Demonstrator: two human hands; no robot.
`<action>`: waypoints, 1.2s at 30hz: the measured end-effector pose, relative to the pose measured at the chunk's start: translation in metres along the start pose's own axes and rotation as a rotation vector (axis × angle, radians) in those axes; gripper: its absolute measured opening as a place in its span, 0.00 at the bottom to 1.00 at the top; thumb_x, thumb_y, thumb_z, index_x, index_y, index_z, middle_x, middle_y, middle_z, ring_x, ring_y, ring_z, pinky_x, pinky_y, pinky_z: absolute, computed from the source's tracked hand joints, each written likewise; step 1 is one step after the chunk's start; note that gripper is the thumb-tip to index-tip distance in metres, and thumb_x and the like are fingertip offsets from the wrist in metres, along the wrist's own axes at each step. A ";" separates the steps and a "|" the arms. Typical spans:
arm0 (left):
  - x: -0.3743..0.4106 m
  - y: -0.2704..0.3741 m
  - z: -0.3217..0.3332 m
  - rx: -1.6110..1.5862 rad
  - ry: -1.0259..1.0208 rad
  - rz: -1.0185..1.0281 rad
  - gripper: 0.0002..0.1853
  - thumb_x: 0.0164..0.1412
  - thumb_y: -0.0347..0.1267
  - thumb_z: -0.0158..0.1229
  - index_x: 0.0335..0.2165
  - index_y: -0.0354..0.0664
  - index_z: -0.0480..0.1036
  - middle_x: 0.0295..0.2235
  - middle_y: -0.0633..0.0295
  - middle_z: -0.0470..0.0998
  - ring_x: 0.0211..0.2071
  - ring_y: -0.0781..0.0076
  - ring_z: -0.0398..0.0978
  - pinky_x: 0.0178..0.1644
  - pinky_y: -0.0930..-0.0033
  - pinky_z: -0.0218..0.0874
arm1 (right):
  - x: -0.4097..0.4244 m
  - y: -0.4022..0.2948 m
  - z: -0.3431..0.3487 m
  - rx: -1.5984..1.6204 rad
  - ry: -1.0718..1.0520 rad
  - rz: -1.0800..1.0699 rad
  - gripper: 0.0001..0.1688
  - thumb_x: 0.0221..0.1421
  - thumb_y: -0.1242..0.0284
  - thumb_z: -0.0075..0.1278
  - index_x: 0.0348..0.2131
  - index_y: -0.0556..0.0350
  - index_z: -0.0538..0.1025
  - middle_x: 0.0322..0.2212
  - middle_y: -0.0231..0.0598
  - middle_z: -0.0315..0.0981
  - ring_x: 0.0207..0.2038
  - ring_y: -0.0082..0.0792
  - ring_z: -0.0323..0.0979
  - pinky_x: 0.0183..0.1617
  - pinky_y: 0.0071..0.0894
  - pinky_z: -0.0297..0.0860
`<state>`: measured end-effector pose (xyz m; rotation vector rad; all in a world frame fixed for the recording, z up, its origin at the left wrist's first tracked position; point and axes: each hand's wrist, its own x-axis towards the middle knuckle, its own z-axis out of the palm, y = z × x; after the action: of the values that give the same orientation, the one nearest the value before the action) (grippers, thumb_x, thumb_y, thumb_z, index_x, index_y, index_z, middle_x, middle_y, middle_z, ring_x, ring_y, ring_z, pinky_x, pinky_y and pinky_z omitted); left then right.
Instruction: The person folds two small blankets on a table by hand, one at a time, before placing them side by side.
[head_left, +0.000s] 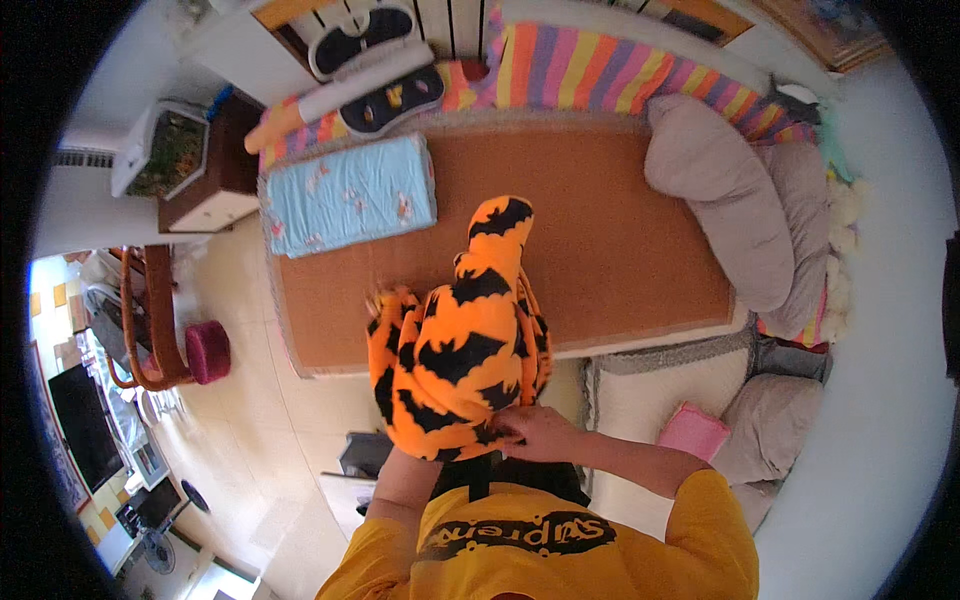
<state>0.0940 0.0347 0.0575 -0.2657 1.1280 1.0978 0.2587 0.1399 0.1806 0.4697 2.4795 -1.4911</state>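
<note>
A bunched orange fleece blanket (457, 337) with black bat shapes hangs in front of my body, above the near edge of the bed. At its lower right edge, my right hand (541, 435) grips a fold of the fabric. My left forearm passes beneath the cloth, which covers most of that hand. Blurred fingers of my left hand (374, 301) show at the blanket's upper left edge. One narrow end of the blanket points away from me, over the brown bed mat (585, 247).
A folded light-blue quilt (352, 196) lies on the mat's left part. Grey pillows (724, 195) rest at the right end. Striped cloth (585, 67) runs along the back. To the right is a cream sofa seat (637, 420) with a pink item (695, 431). A maroon stool (208, 352) stands left.
</note>
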 end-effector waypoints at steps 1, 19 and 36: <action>-0.016 0.016 0.002 0.076 -0.014 0.060 0.19 0.56 0.33 0.49 0.45 0.34 0.62 0.40 0.59 0.69 0.41 0.66 0.67 0.44 0.67 0.60 | 0.001 0.000 -0.009 -0.039 0.016 0.064 0.16 0.46 0.64 0.47 0.36 0.52 0.68 0.32 0.41 0.68 0.30 0.41 0.69 0.31 0.36 0.67; -0.288 0.244 0.176 0.997 -0.716 1.188 0.22 0.56 0.36 0.48 0.46 0.34 0.60 0.43 0.57 0.68 0.44 0.63 0.66 0.47 0.65 0.58 | -0.085 -0.116 -0.268 1.011 0.509 -0.396 0.33 0.44 0.60 0.53 0.46 0.58 0.63 0.40 0.35 0.66 0.43 0.30 0.65 0.45 0.29 0.64; -0.215 0.301 0.187 0.334 -0.396 0.782 0.17 0.57 0.36 0.47 0.41 0.36 0.65 0.40 0.61 0.71 0.40 0.71 0.69 0.45 0.71 0.60 | -0.121 -0.114 -0.281 0.905 1.052 -0.130 0.20 0.48 0.67 0.50 0.40 0.59 0.69 0.36 0.35 0.69 0.38 0.27 0.68 0.42 0.25 0.65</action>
<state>-0.0402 0.1834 0.4207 0.6874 1.0460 1.5221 0.3237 0.3187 0.4454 1.5996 2.1931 -2.9609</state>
